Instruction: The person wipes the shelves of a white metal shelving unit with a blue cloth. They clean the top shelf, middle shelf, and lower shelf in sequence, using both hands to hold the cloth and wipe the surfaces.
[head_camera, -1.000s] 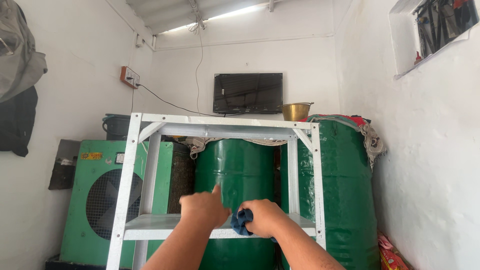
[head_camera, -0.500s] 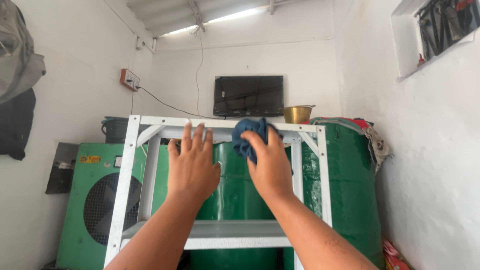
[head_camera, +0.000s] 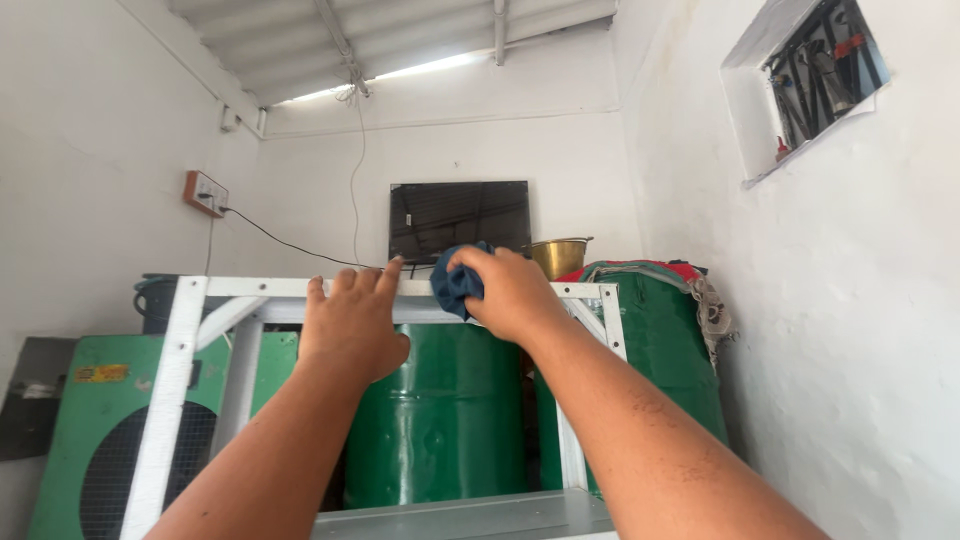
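A white metal rack (head_camera: 190, 330) stands in front of me, its top rail at about chest height in the head view. My left hand (head_camera: 350, 325) rests flat on that top rail with fingers spread over its edge. Beside it, my right hand (head_camera: 512, 290) is closed around a bunched dark blue cloth (head_camera: 457, 285), which it presses against the top rail. Both forearms reach up from the bottom of the frame.
Green metal drums (head_camera: 440, 410) stand behind the rack, one at the right draped with cloths (head_camera: 660, 275). A brass pot (head_camera: 560, 255) sits on top. A black screen (head_camera: 460, 220) hangs on the back wall. A green machine (head_camera: 90, 440) is at the left, a white wall close at the right.
Both hands rose from the rack's lower shelf to its top rail. The right hand carried the blue cloth up with it, and my view tilted upward.
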